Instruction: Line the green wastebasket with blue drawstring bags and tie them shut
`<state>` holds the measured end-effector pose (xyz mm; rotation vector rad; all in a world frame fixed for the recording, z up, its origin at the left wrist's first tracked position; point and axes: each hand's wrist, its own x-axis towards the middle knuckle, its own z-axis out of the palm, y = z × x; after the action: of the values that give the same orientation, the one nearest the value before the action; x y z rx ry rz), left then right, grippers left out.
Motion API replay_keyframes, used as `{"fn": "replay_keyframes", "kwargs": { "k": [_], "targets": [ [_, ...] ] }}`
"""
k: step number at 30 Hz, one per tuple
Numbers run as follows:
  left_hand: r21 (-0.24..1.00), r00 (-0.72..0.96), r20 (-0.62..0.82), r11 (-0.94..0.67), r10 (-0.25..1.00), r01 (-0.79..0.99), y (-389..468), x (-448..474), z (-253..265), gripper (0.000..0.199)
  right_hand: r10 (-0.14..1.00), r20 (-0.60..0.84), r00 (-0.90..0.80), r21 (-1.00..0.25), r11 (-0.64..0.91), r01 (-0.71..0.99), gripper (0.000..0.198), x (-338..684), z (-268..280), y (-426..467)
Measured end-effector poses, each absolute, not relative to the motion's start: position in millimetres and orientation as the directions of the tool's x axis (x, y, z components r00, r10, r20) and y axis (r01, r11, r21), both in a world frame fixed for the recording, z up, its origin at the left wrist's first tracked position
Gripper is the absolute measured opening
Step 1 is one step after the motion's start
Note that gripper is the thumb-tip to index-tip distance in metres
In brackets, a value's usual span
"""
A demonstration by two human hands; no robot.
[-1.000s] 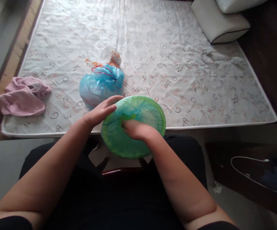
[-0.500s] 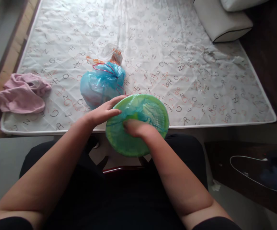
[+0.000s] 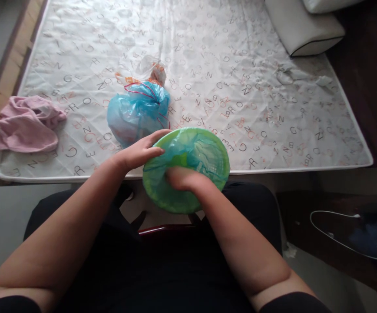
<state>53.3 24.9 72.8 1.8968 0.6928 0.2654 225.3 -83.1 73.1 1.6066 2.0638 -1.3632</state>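
Green basket [image 3: 216, 138] — in left hand [image 3: 142, 151] (barely curled)

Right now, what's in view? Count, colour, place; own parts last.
basket: one, green, centre
liner: one, translucent bluish, inside the basket
mattress: one, white with printed letters, ahead
bag: one, blue with red string, on the mattress
plastic: count unclear, clear and orange, beyond the bag
cloth: one, pink, mattress's near left corner
pillows: two, pale, far right
frame: one, brown, left
cable: one, white, lower right
clutter: count unclear, dark and white, lower right
bar: one, dark red, below the basket
legs: two, black, flanking the basket
left hand: one, bare, basket's rim
right hand: one, bare, inside the basket
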Motion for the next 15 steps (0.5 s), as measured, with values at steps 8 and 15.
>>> {"fn": "replay_keyframes", "kwargs": {
  "k": [8,15],
  "targets": [
    [0.904,0.773,-0.141,-0.238,0.618,0.355,30,48,72,0.081,0.32,-0.827,-0.463,-0.549,-0.277,0.789,0.022,247,74,-77],
    [0.904,0.746,-0.145,-0.219,0.651,0.366,31,47,69,0.08,0.663,-0.577,-0.476,-0.64,-0.006,0.768,0.028,240,78,-72]
  ]
}}
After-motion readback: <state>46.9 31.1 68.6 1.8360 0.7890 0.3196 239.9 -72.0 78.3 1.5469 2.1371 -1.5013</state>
